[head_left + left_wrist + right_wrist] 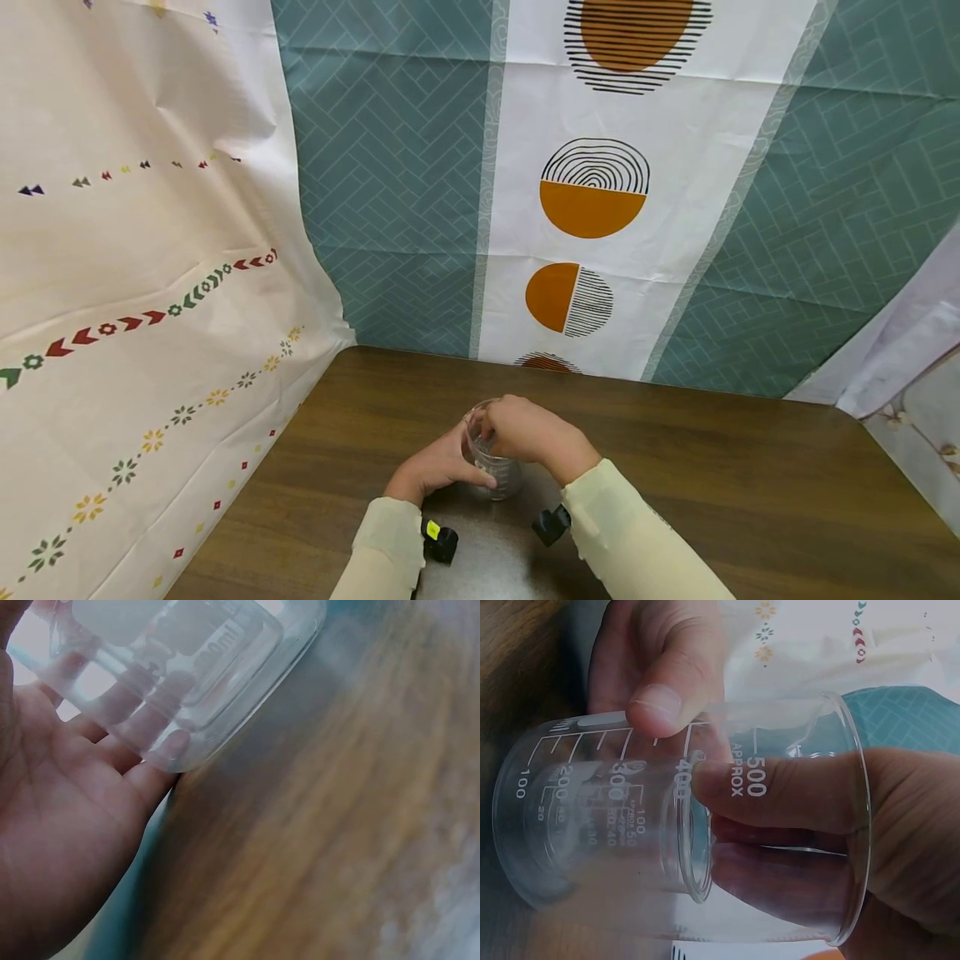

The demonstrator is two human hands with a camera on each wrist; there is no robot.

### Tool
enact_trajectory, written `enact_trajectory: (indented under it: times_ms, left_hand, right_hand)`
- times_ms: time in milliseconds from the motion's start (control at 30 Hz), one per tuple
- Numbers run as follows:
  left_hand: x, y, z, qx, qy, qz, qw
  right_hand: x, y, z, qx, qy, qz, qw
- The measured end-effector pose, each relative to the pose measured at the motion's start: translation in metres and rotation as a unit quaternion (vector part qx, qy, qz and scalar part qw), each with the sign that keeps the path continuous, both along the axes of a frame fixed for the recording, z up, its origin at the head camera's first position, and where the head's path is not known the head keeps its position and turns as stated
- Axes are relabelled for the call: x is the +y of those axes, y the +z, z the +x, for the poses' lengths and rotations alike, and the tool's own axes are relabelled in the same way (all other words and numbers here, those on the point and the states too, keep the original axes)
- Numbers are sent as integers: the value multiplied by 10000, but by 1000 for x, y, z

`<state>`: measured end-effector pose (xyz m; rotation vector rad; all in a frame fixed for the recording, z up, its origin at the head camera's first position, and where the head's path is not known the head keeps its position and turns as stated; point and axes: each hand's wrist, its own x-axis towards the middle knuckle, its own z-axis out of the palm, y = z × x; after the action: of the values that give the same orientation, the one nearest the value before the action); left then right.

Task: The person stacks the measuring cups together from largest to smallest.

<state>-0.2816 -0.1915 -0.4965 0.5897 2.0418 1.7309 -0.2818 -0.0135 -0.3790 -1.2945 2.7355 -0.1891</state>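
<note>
A large clear glass beaker point(506, 483) with white graduation marks stands on the wooden table. My left hand point(448, 461) grips it from the left side, thumb across the front wall and fingers behind the glass, as the left wrist view shows. From above, my right hand point(528, 429) reaches through the mouth of the large beaker. Inside sits a smaller graduated beaker point(622, 825), seen through the outer wall in the right wrist view. The fingers and thumb point(735, 784) of my right hand pinch its rim. The smaller beaker is near the large one's base.
The brown wooden table point(720, 483) stretches out on both sides. A teal and white patterned curtain point(405, 183) hangs along its back edge, and a cream patterned cloth point(150, 275) hangs at the left. Black wrist cameras point(551, 525) sit under both wrists.
</note>
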Motion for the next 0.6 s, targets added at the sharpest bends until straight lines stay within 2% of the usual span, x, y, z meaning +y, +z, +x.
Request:
enact_trajectory:
  times_ms: [400,600]
  left_hand:
    - [0,4,1,82,-131,41,9999]
    - [-1,7,2,57,-189,123,9997]
  right_hand:
    - [1,2,0,-145,-183,31,9997]
    - [3,4,1,-21,-109,87,9999]
